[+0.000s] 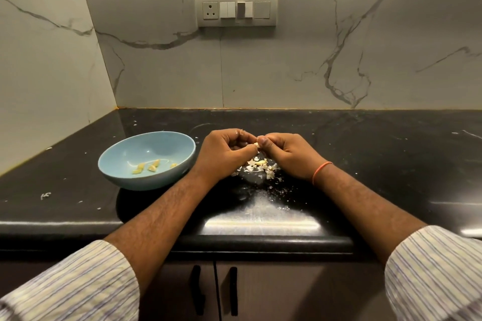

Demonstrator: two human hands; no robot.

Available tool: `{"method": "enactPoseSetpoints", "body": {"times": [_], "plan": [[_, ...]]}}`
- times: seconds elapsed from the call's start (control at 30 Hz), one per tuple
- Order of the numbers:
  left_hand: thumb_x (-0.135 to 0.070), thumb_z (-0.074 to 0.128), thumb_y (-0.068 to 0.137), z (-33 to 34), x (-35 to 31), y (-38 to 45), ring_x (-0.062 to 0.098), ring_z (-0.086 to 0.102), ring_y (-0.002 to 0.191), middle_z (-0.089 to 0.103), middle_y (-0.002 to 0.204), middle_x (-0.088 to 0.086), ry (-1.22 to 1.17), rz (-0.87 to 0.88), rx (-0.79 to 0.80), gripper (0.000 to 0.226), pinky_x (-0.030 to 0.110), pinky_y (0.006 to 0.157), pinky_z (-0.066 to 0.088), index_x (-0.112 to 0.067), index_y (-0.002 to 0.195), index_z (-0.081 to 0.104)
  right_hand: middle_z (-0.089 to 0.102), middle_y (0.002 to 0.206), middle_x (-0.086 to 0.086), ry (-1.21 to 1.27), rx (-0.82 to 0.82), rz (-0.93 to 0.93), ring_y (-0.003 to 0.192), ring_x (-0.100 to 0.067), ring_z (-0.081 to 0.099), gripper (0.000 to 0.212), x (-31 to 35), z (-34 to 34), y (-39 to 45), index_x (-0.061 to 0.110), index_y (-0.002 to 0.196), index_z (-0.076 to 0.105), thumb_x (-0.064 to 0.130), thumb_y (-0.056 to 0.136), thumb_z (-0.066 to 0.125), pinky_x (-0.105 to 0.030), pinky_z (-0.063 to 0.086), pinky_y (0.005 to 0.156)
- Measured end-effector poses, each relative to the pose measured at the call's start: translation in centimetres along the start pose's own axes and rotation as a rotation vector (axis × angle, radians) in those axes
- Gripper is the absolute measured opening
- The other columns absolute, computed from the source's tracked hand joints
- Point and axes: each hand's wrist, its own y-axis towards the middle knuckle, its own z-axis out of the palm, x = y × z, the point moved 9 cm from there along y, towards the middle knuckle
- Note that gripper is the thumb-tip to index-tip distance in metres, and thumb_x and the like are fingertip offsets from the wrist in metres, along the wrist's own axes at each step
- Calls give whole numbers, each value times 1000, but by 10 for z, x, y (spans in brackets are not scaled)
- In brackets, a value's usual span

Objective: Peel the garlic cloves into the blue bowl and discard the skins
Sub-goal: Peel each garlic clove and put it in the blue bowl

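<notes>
Left hand (224,154) and right hand (285,154) meet above the black table (365,164), together pinching one garlic clove (257,145). Skins (262,165) lie scattered directly beneath. Blue bowl (125,161) just left of the hands holds several peeled cloves (146,166).

The garlic clove (256,144) is almost wholly hidden inside the grip of the left hand (224,154) and right hand (285,155); only a pale sliver shows between the fingertips, too little to tell how much skin remains. Both sleeves (73,284) are cut off by the bottom edge. The heap of skins (262,165) lies partly behind the hands, and the bowl (117,156) hides the worktop (391,164) beneath it.
</notes>
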Motion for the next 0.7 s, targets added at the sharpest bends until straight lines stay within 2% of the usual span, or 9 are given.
{"method": "enactPoseSetpoints", "body": {"times": [0.07,0.2,0.33,0.43,0.5,0.6,0.7], "plan": [[-11,80,89,1,2,0,9,71,65,78,74,-1,5,-24,2,6,30,68,62,-15,92,81,62,69,5,-10,19,-3,66,-11,55,41,1,2,0,33,69,60,39,109,52,-42,51,67],[-10,79,89,3,2,-1,9,69,64,78,73,3,2,-44,23,2,27,65,58,-11,90,80,64,71,-5,-17,43,-5,67,-12,54,41,-1,6,0,18,76,65,38,109,53,-43,52,69],[-14,78,84,5,8,0,17,70,67,78,76,11,-53,-110,34,7,41,73,63,-11,90,79,58,67,7,7,61,3,65,-11,51,41,-5,9,2,19,75,63,40,109,52,-40,48,67],[-10,78,87,5,10,0,19,71,69,78,76,12,-77,-143,41,4,43,78,64,-12,90,79,56,67,8,23,70,7,64,-11,49,41,-6,11,2,18,75,61,40,109,52,-37,45,67],[-4,76,90,6,10,0,20,72,70,78,77,12,-73,-151,43,8,43,79,64,-12,90,79,56,67,7,32,71,10,65,-11,49,41,-5,12,3,17,75,62,39,109,52,-37,45,67],[1,75,90,2,9,0,21,72,69,78,77,13,-62,-163,6,16,42,79,64,-15,88,78,56,66,12,63,63,27,66,-10,50,40,-5,10,3,25,72,60,38,109,52,-35,45,68],[1,73,92,2,9,-1,25,76,74,80,80,11,-99,-184,6,18,41,83,66,-15,92,79,55,62,16,76,45,40,63,-6,49,42,-6,6,3,22,73,62,37,110,51,-34,43,67]]}}
